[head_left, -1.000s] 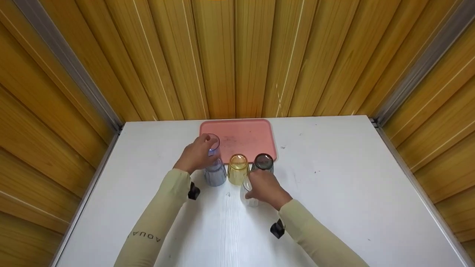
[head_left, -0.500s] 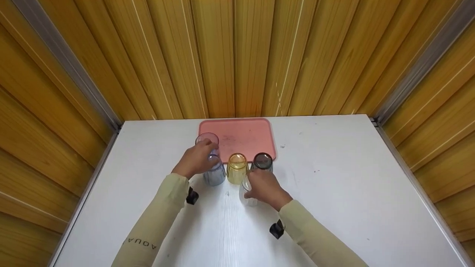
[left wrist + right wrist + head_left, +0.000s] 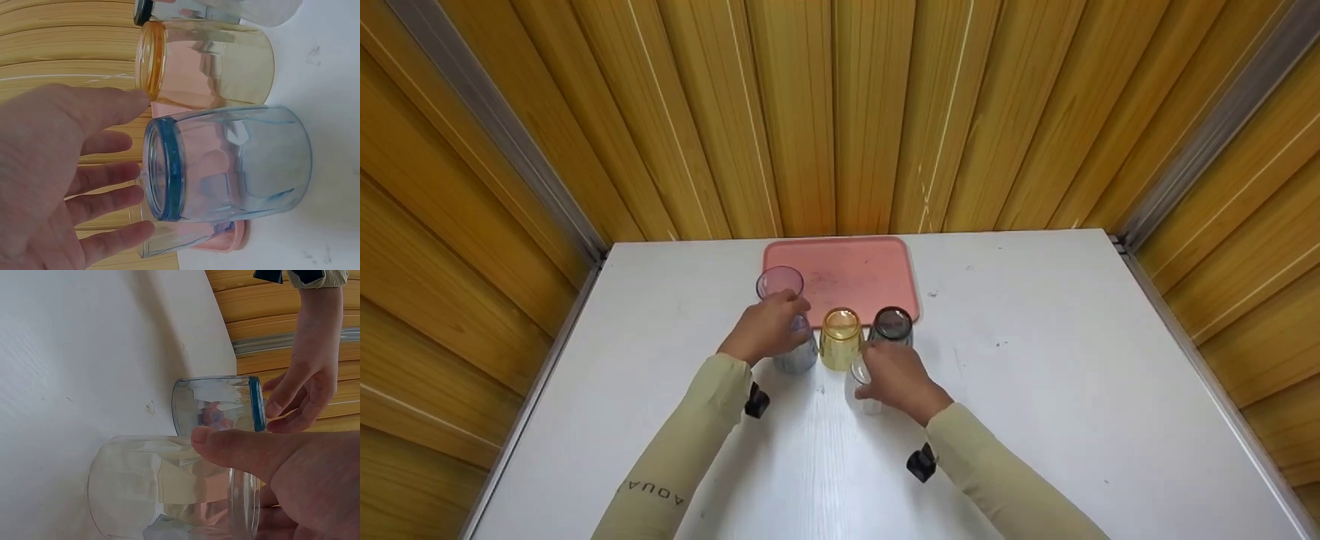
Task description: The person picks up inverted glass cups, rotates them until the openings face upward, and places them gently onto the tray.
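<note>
My left hand (image 3: 769,326) is over the base of an upside-down blue glass (image 3: 230,163), its fingers spread and close to that base in the left wrist view. Just beyond it, at the pink tray's left edge, stands a purple-tinted glass (image 3: 780,280) with its wide rim up. My right hand (image 3: 901,381) grips an upside-down clear glass (image 3: 169,489) near its base, thumb on the near side and fingers partly hidden behind. Between the hands, a yellow glass (image 3: 841,341) stands upside down. A dark grey glass (image 3: 893,324) is upside down behind the right hand, partly covered by it.
The pink tray (image 3: 855,270) lies at the back of the white table (image 3: 1035,360), behind the row of glasses. Wood-patterned panels (image 3: 855,120) rise behind the table and along both sides.
My left hand has come away from the purple glass's rim and back over the blue glass. The purple glass has shifted slightly left. My right hand keeps its grip on the clear glass.
</note>
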The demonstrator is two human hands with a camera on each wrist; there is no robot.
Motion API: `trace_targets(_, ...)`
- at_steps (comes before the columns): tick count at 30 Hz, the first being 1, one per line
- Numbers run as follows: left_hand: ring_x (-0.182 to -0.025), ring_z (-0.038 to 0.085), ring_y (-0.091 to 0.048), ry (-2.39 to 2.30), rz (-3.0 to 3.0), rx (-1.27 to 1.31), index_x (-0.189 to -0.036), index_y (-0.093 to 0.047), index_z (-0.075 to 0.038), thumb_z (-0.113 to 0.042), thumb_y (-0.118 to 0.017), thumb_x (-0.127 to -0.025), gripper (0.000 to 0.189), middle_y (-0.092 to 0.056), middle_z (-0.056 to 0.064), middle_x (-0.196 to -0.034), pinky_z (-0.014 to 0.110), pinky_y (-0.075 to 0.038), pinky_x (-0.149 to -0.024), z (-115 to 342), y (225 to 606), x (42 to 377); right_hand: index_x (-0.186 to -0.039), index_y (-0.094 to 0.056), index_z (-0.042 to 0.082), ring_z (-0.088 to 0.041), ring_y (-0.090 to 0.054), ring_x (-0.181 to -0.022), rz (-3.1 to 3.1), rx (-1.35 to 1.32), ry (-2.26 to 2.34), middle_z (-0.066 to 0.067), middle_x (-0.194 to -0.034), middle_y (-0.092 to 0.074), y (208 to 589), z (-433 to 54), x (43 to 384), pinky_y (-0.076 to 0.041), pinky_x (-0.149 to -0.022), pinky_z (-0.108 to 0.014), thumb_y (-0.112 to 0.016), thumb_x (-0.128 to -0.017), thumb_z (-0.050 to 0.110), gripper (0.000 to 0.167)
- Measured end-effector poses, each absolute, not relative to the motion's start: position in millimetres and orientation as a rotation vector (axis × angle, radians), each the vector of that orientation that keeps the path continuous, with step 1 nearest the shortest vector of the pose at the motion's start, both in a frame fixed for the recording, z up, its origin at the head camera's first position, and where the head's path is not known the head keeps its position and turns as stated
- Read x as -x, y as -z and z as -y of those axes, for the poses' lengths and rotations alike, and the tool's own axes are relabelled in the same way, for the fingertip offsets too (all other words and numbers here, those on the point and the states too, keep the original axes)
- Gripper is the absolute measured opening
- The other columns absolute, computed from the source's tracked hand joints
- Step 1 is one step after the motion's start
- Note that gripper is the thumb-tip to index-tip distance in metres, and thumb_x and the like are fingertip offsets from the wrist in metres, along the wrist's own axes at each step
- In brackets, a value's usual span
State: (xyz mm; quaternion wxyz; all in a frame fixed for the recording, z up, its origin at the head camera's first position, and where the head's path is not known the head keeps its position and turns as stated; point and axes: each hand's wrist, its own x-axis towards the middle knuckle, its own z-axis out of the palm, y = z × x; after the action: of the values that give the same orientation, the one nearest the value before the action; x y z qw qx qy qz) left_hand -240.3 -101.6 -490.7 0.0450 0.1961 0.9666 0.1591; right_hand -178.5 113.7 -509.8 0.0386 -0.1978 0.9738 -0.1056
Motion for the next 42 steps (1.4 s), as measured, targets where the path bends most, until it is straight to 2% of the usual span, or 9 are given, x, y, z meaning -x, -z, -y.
trace_targets(6,-0.104,0.023,-0.063,-0.469,-2.949,-0.579,-0.121,-0.066,-0.016,-0.027,-0.078,-0.081,0.043,-0.062,0.006,-0.117,0.043,-0.055,-0.094,98,495,241,-0.106,-0.068,0.001,-0.020,-0.064,-0.080,-2.965,0.572,0.335,-0.008,-0.094,-0.071,509,-113,180,-0.056,-0.075,-0.039,-0.089,-0.065,0.030,0.055)
trace_targets(12,-0.105,0.022,-0.061,-0.433,-2.947,-0.555,-0.120,-0.066,-0.016,-0.025,-0.080,-0.079,0.045,-0.060,0.006,-0.118,0.042,-0.055,-0.094,95,496,242,-0.118,-0.063,0.001,-0.025,-0.067,-0.090,-2.942,0.520,0.374,-0.011,-0.104,-0.070,509,-112,179,-0.056,-0.083,-0.042,-0.087,-0.069,0.030,0.061)
trace_targets(17,-0.107,0.022,-0.060,-0.410,-2.940,-0.553,-0.121,-0.066,-0.018,-0.022,-0.081,-0.078,0.046,-0.062,0.005,-0.119,0.043,-0.053,-0.096,95,498,240,-0.121,-0.061,0.001,-0.028,-0.067,-0.094,-2.927,0.487,0.368,-0.014,-0.107,-0.069,507,-110,178,-0.056,-0.083,-0.045,-0.086,-0.071,0.029,0.063)
trace_targets(21,-0.111,0.023,-0.060,-0.411,-2.941,-0.548,-0.122,-0.066,-0.019,-0.021,-0.081,-0.079,0.046,-0.063,0.005,-0.121,0.044,-0.053,-0.098,95,499,238,-0.127,-0.057,0.002,-0.029,-0.066,-0.102,-2.912,0.461,0.398,-0.015,-0.115,-0.067,507,-110,177,-0.055,-0.088,-0.047,-0.086,-0.071,0.027,0.067)
trace_targets(29,-0.110,0.022,-0.061,-0.374,-2.962,-0.573,-0.121,-0.066,-0.018,-0.020,-0.080,-0.079,0.045,-0.063,0.005,-0.120,0.043,-0.053,-0.097,98,498,236,-0.140,-0.045,0.002,-0.031,-0.056,-0.121,-2.906,0.438,0.428,-0.016,-0.135,-0.054,504,-106,173,-0.050,-0.098,-0.049,-0.084,-0.073,0.032,0.083)
trace_targets(35,-0.111,0.022,-0.061,-0.390,-2.946,-0.535,-0.123,-0.065,-0.020,-0.020,-0.080,-0.079,0.046,-0.061,0.005,-0.123,0.041,-0.054,-0.097,101,497,235,-0.143,-0.042,0.001,-0.034,-0.050,-0.131,-2.913,0.433,0.460,-0.018,-0.145,-0.046,498,-102,171,-0.044,-0.108,-0.048,-0.081,-0.077,0.035,0.084)
trace_targets(39,-0.111,0.023,-0.061,-0.410,-2.943,-0.529,-0.123,-0.064,-0.020,-0.020,-0.080,-0.079,0.046,-0.060,0.005,-0.122,0.042,-0.054,-0.095,104,495,232,-0.144,-0.040,0.000,-0.033,-0.049,-0.132,-2.924,0.430,0.474,-0.017,-0.147,-0.044,498,-101,171,-0.042,-0.109,-0.047,-0.080,-0.078,0.035,0.086)
trace_targets(42,-0.112,0.024,-0.061,-0.425,-2.949,-0.534,-0.125,-0.063,-0.020,-0.019,-0.080,-0.079,0.048,-0.060,0.006,-0.124,0.043,-0.054,-0.096,107,493,227,-0.143,-0.040,0.000,-0.032,-0.053,-0.127,-2.951,0.443,0.500,-0.016,-0.143,-0.048,499,-100,171,-0.046,-0.105,-0.047,-0.081,-0.077,0.036,0.085)
